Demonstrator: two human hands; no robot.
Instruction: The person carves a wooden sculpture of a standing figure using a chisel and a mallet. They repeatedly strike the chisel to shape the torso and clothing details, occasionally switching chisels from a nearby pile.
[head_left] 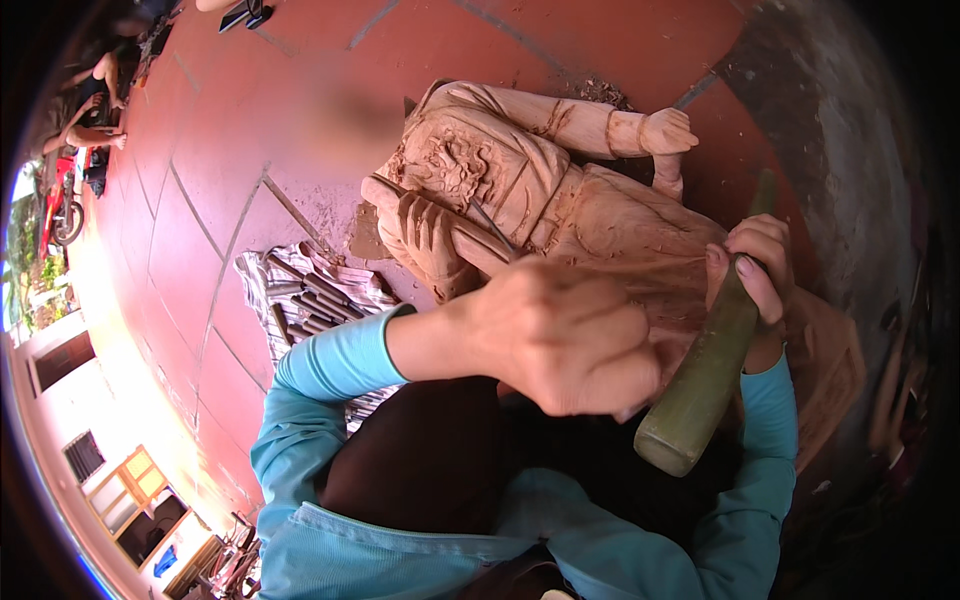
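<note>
A carved wooden figure (620,215) in robes lies on its back before me, its head end hard to make out. My left hand (565,335) is closed in a fist around a chisel (490,222). Only the thin metal shaft shows, slanting up to the raised relief (450,165) on the figure's chest; the handle is mostly hidden in the fist. In my right hand (755,260) is a green club-shaped mallet (700,390), gripped at its narrower part. Its thick end hangs down toward my lap, close beside the left fist.
Left of the figure, several chisels (318,300) lie on a striped cloth (255,275). Wood shavings (603,93) are scattered on the red tiled floor (300,130). People (95,115) sit at the far left near a red motorbike (62,205).
</note>
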